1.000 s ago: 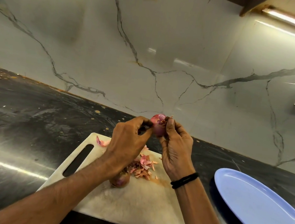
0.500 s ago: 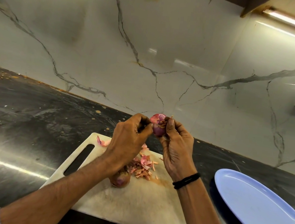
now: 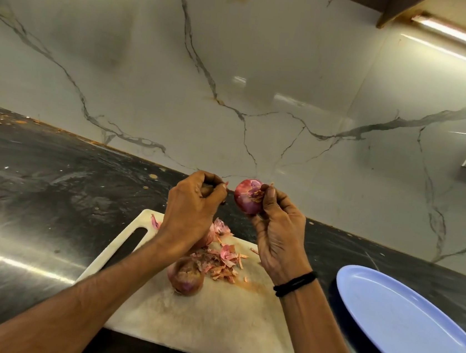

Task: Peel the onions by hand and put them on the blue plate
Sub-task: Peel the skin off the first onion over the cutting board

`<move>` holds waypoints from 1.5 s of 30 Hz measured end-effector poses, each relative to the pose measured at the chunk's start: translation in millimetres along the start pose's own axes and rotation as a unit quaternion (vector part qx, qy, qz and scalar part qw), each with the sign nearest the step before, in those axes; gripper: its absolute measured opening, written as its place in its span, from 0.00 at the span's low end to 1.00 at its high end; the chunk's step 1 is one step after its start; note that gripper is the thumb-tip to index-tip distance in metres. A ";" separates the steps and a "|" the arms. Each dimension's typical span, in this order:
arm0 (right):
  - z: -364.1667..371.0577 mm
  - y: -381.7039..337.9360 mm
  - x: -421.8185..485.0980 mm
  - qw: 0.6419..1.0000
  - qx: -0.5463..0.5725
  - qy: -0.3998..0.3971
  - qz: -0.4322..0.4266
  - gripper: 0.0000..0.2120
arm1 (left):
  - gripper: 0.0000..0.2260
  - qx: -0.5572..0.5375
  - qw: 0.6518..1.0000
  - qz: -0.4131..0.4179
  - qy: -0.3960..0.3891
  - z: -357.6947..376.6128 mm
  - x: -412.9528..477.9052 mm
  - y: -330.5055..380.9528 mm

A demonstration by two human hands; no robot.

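The right hand (image 3: 279,239) grips an onion (image 3: 248,197) in curled fingers, the thumb lying across its top where shreds of dry skin still cling. It is held up in the air over the far edge of the cutting board (image 3: 209,319), well apart from the blue plate (image 3: 412,327). The left hand (image 3: 190,209) is closed too, its fingertips pinching a scrap of skin (image 3: 225,185) just beside the onion but not touching it.

Half a second ago the left fingertips were pressed against the onion. Now there is a clear gap between them, and the left hand has come away with the scrap. The right hand holds the onion much as before, and the board, peelings and plate lie where they did.

Counted: two hands and two onions plainly seen. One onion is in the right hand, and a second onion (image 3: 185,277), still in its skin, rests on the board under the left forearm. A rounded pink shape behind the left wrist is too hidden to tell what it is. There is one heap of peelings (image 3: 222,262) on the board, and one stray piece (image 3: 155,221) at its far left corner. There is one board and one plate, both on the dark bench (image 3: 36,183) with the plate to the right of the board. One black band (image 3: 295,283) circles the right wrist.
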State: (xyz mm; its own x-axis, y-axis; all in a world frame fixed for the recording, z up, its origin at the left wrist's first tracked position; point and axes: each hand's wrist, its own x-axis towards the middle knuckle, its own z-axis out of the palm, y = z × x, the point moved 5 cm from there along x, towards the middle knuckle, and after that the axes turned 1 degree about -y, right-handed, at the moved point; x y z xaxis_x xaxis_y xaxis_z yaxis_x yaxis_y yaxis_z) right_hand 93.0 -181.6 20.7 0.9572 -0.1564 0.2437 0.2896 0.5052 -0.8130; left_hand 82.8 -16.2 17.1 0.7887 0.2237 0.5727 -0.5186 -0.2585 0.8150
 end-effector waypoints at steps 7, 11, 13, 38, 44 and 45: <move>0.9 -0.4 0.2 0.996 -0.075 -0.028 -0.041 0.11 | 0.20 -0.027 0.996 -0.028 -0.076 9.9 0.1 1.0; 1.8 -0.7 0.6 0.990 -0.115 -0.054 -0.062 0.11 | 0.26 -0.067 0.990 -0.033 -0.120 14.3 -2.6 5.1; 2.0 -0.6 1.0 0.987 -0.132 -0.060 -0.070 0.11 | 0.24 -0.067 0.990 -0.030 -0.122 13.6 -3.0 5.9; -1.5 1.1 3.8 0.965 -0.228 -0.075 -0.107 0.10 | 0.18 -0.023 0.993 -0.027 -0.112 3.6 1.5 9.3; 0.8 1.2 1.4 0.957 -0.250 -0.084 -0.118 0.12 | 0.20 0.006 0.994 -0.027 -0.110 3.8 0.8 7.5; 0.9 1.8 1.3 0.957 -0.251 -0.084 -0.117 0.12 | 0.19 0.017 0.994 -0.025 -0.106 3.8 0.9 5.9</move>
State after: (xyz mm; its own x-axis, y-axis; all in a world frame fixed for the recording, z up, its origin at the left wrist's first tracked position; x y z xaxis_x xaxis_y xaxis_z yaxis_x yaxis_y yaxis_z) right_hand 94.8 -180.1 20.1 0.8656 -0.0544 0.4977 0.4982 -0.0059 -0.8670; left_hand 81.7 -21.1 22.1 0.8669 0.0343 0.4972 -0.4683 -0.2854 0.8362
